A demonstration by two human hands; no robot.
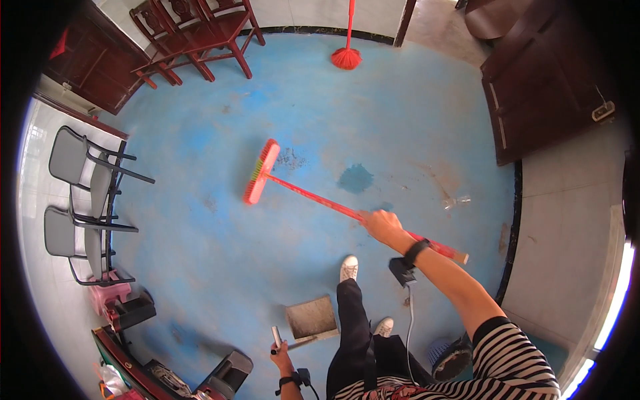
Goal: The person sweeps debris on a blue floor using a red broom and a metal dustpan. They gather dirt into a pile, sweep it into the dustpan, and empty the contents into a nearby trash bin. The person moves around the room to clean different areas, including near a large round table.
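My right hand [385, 228] is closed around the red handle of a push broom [313, 196], which slants across the room's middle. Its pink head with red and yellow-green bristles is up to the left. Beside that head lies a scatter of dark debris [291, 159]. Low in the view, my left hand [281, 351] grips the handle of a dustpan [312, 316], whose worn, dirty pan is near my feet. A dark wet-looking patch [355, 178] marks the blue floor right of the debris. Farther right lies a small clear piece of litter [457, 201].
A red broom [347, 59] stands upright at the far wall. Dark red wooden chairs [200, 40] are at the far left, grey chairs [90, 167] along the left wall. A brown door [547, 87] is on the right, a blue basket [448, 357] behind my feet.
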